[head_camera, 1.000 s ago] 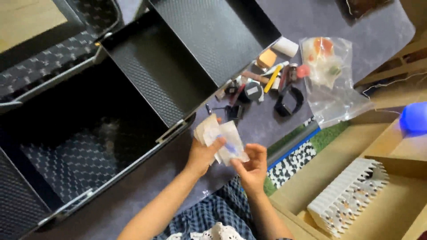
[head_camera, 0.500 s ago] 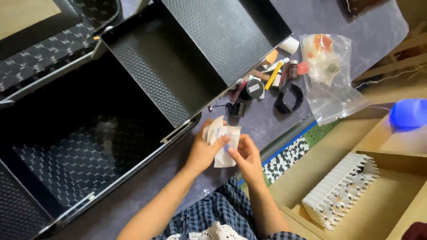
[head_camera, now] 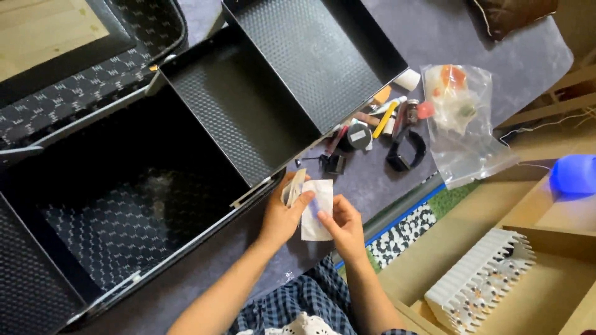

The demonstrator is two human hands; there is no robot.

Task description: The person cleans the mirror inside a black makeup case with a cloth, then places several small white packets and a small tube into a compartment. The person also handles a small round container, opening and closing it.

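My left hand [head_camera: 280, 217] grips a small stack of flat sachets [head_camera: 293, 187] beside the front edge of an open black case [head_camera: 143, 186]. My right hand [head_camera: 343, 228] pinches a white sachet [head_camera: 316, 211] that my left thumb also touches. Both hands hover over the dark purple table [head_camera: 372, 180]. A heap of small cosmetic items [head_camera: 372, 130] lies just beyond the hands, near the case's raised tray [head_camera: 310, 56].
A clear plastic bag [head_camera: 462, 118] with small items lies to the right of the heap. A white slotted rack [head_camera: 478, 285] stands in a wooden shelf at lower right, a blue round object [head_camera: 574, 175] above it. A dark cushion [head_camera: 509, 12] sits at the far edge.
The hands stayed together by the case's front edge, and the white sachet now stands out flat between them.
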